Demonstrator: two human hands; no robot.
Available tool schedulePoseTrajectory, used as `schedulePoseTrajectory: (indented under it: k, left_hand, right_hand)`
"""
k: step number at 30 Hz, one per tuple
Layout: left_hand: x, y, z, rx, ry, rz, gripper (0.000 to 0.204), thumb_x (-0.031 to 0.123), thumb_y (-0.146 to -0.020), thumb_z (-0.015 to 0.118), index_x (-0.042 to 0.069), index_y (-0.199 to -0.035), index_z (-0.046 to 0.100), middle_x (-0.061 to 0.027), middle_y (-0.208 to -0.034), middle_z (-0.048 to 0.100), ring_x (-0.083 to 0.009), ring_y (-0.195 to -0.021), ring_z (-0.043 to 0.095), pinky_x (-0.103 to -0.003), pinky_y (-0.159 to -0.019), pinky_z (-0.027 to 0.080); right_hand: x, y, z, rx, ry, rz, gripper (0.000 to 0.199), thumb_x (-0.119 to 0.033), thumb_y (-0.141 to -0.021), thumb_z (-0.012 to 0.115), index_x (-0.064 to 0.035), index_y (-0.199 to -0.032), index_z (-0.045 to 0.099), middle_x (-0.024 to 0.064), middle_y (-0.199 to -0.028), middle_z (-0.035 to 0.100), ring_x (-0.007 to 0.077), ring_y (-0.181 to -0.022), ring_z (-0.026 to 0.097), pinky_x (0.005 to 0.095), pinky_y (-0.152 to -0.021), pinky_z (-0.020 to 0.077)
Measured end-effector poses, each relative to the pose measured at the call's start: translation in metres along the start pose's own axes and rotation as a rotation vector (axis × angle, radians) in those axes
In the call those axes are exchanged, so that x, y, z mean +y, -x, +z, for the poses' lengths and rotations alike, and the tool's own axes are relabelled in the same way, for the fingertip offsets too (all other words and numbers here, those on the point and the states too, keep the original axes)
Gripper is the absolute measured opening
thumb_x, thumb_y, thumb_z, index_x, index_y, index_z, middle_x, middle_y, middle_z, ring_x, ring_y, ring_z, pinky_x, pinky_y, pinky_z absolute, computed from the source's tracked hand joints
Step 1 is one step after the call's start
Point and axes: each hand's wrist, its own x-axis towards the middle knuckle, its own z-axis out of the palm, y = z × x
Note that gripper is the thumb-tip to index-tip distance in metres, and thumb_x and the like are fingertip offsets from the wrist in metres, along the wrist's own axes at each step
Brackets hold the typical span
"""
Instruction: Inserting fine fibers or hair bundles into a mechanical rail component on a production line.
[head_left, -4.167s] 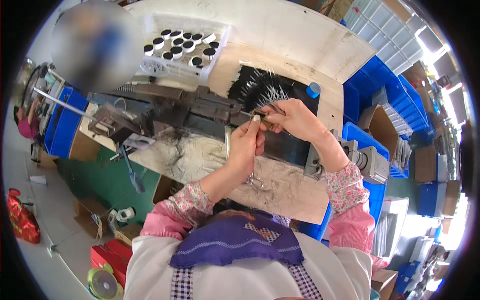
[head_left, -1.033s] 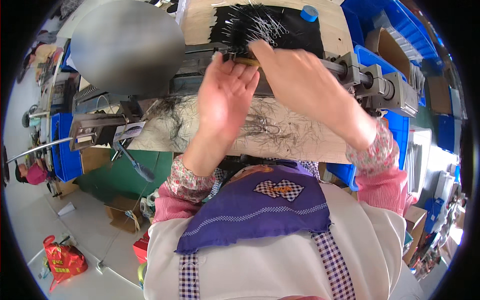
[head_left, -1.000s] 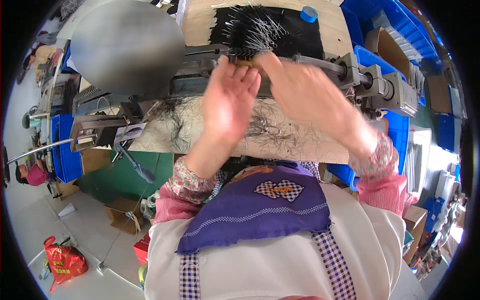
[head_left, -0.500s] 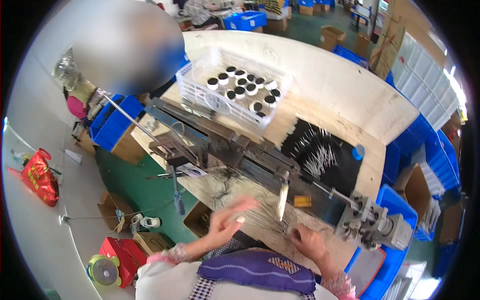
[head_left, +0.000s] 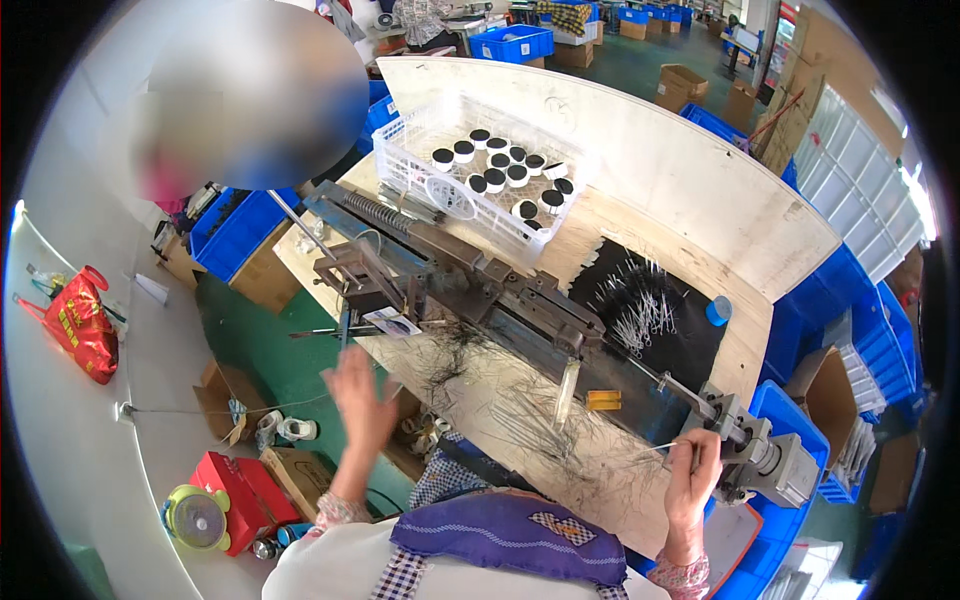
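My right hand (head_left: 692, 468) is closed in a pinch on a thin pale wire (head_left: 655, 448), beside the grey metal chuck end (head_left: 750, 440) of a long bench machine (head_left: 450, 270). My left hand (head_left: 362, 400) is raised at the table's left edge with its fingers apart, close below the machine's lever (head_left: 346, 325). Whether it touches the lever cannot be made out. Between the hands, dark loose bristles (head_left: 545, 425) are scattered over the wooden tabletop (head_left: 480, 385). A yellow block (head_left: 604, 400) sits on the machine's front side.
A white plastic crate (head_left: 465, 205) holds several black-topped white rolls. Beyond the machine, many thin looped wires (head_left: 645, 315) lie on a black cloth (head_left: 690, 350) next to a blue cap (head_left: 718, 311). A pale curved board (head_left: 620, 150) walls the table's back. Blue bins (head_left: 790, 400) stand at right.
My right hand has moved right to the chuck end, with the wire now visible in it. My left hand has swung left and up towards the lever, from over the table's front.
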Motion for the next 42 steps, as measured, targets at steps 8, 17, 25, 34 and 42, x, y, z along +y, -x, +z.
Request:
schedulePoseTrajectory:
  k: [8,17,25,34,42]
  left_hand:
    - [0.183,-0.022,-0.079,-1.577,1.546,0.125,0.027,0.026,-0.103,0.038,0.005,-0.116,0.048,-0.0051,-0.098,0.053,-0.0140,-0.087,0.052,-0.027,-0.079,0.046]
    - [0.212,0.004,-0.028,-1.002,1.674,-0.236,0.019,0.022,-0.102,0.040,0.009,-0.092,0.050,0.0016,-0.079,0.046,-0.0094,-0.069,0.044,-0.023,-0.053,0.039]
    - [0.183,-0.090,-0.081,-1.330,2.419,-1.011,0.021,0.026,-0.101,0.043,0.009,-0.093,0.052,0.0012,-0.069,0.040,-0.0044,-0.042,0.029,-0.020,-0.034,0.021]
    - [0.110,-0.051,-0.046,-0.813,1.713,0.227,0.026,0.019,-0.094,0.052,0.001,-0.089,0.069,-0.0027,-0.053,0.052,-0.0157,-0.045,0.050,-0.028,-0.044,0.040]
    - [0.266,-0.091,0.024,-1.170,1.182,0.404,0.024,0.023,-0.082,0.064,0.001,-0.077,0.069,-0.0123,-0.056,0.055,-0.0170,-0.053,0.058,-0.032,-0.051,0.043]
  right_hand:
    - [-0.078,-0.058,0.030,-0.300,0.053,-0.471,0.021,0.007,-0.073,0.059,-0.0028,-0.092,0.058,0.0123,-0.079,0.063,0.0299,-0.069,0.063,0.0364,-0.061,0.0502]
    - [-0.007,-0.087,0.020,-0.233,0.489,-0.385,0.016,0.005,-0.075,0.061,-0.0010,-0.089,0.062,0.0119,-0.084,0.058,0.0313,-0.080,0.060,0.0387,-0.068,0.0499]
    - [-0.006,-0.094,0.038,-0.324,0.651,-0.495,0.023,0.000,-0.070,0.064,-0.0015,-0.094,0.063,0.0105,-0.082,0.057,0.0279,-0.078,0.059,0.0381,-0.068,0.0505]
    - [0.004,-0.121,0.038,-0.258,0.644,-0.446,0.010,0.001,-0.071,0.055,-0.0014,-0.080,0.059,0.0157,-0.076,0.057,0.0338,-0.078,0.060,0.0410,-0.070,0.0506]
    - [0.001,-0.147,0.030,-0.556,0.427,-0.359,0.021,-0.018,-0.075,0.068,0.0007,-0.082,0.062,0.0158,-0.083,0.059,0.0338,-0.083,0.060,0.0416,-0.070,0.0496]
